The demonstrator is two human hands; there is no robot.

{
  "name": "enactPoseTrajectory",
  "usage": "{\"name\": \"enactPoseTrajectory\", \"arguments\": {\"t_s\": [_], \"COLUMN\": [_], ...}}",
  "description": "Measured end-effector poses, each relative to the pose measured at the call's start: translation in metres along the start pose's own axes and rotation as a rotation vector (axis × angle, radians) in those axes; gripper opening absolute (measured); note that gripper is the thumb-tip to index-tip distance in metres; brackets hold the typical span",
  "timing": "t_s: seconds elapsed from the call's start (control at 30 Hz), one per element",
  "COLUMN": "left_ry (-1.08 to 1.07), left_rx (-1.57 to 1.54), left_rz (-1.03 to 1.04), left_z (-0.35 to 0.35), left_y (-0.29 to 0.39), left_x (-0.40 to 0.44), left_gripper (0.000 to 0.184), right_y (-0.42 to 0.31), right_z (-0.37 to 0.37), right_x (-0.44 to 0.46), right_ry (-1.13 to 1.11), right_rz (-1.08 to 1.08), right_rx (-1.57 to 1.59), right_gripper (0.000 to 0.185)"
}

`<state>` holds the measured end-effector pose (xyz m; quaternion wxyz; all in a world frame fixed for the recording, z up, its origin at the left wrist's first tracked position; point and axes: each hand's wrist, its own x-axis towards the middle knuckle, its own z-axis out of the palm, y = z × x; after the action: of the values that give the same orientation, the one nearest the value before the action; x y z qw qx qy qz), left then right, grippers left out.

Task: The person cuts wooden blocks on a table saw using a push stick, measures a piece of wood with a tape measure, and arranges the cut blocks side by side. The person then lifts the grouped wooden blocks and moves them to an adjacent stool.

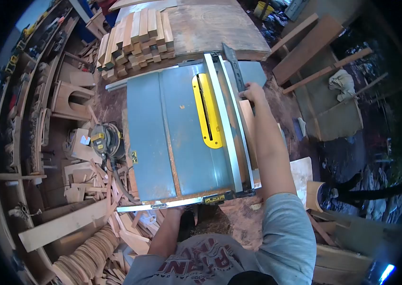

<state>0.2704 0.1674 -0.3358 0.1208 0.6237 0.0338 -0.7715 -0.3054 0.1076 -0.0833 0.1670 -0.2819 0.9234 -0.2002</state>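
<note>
A table saw point(146, 123) stands before me, its yellow throat plate point(214, 135) set around the blade slot. No blade can be made out above the slot. Right of the plate runs the long silvery rip fence point(227, 137). My right hand point(254, 91) is beyond the fence, fingers closed around the near end of a dark push stick point(233, 66). Under my right forearm lies a wooden strip point(247, 126) beside the fence. My left forearm point(166, 232) reaches below the saw's front rail point(163, 205), which hides the fingers.
Stacked wooden blocks point(139, 38) sit on a plywood-topped table point(215, 23) behind the saw. On the left are a shop vacuum point(107, 140), scrap wood and long shelves point(25, 95). Boards point(305, 50) lean at the right. Sawdust covers the floor near my feet.
</note>
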Motion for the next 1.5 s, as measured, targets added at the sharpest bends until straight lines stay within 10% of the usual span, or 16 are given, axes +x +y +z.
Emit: {"name": "enactPoseTrajectory", "arguments": {"t_s": [0.17, 0.27, 0.53, 0.63, 0.77, 0.87, 1.0, 1.2, 1.5], "left_ry": [-0.004, -0.028, -0.140, -0.157, -0.103, -0.795, -0.731, -0.876, -0.755], "left_rx": [-0.087, -0.125, -0.205, -0.151, 0.709, 1.403, 1.461, 1.522, 1.396], "left_rz": [0.011, 0.013, 0.032, 0.004, 0.088, 0.440, 1.568, 1.715, 1.729], "left_z": [0.015, 0.014, 0.004, -0.022, -0.044, -0.020, 0.025, 0.039, 0.032], "left_y": [-0.009, -0.011, -0.004, -0.012, -0.033, -0.032, -0.045, -0.070, -0.082], "left_x": [-0.008, -0.009, -0.024, -0.026, -0.071, -0.170, -0.306, -0.316, -0.255], "left_gripper": [0.060, 0.060, 0.060, 0.060, 0.059, 0.051, 0.076, 0.119, 0.115], "right_y": [-0.008, 0.014, 0.068, 0.059, 0.062, 0.057, 0.039, 0.018, 0.002], "right_z": [-0.029, -0.054, -0.027, -0.003, 0.001, -0.022, -0.023, 0.046, 0.095], "right_x": [0.010, -0.021, -0.314, -0.351, -0.365, -0.416, -0.513, -0.609, -0.592], "right_ry": [-0.185, -0.028, 0.167, 0.320, 0.478, 0.400, 0.076, 0.046, 0.035], "right_rz": [0.089, 0.113, 0.034, 0.038, 0.155, 0.180, 0.460, 0.555, 0.415], "right_rx": [-0.277, 0.106, 0.450, 0.013, 0.450, 0.985, 1.651, 1.631, 1.271], "right_gripper": [0.063, 0.063, 0.058, 0.057, 0.037, 0.023, 0.020, 0.021, 0.021]}}
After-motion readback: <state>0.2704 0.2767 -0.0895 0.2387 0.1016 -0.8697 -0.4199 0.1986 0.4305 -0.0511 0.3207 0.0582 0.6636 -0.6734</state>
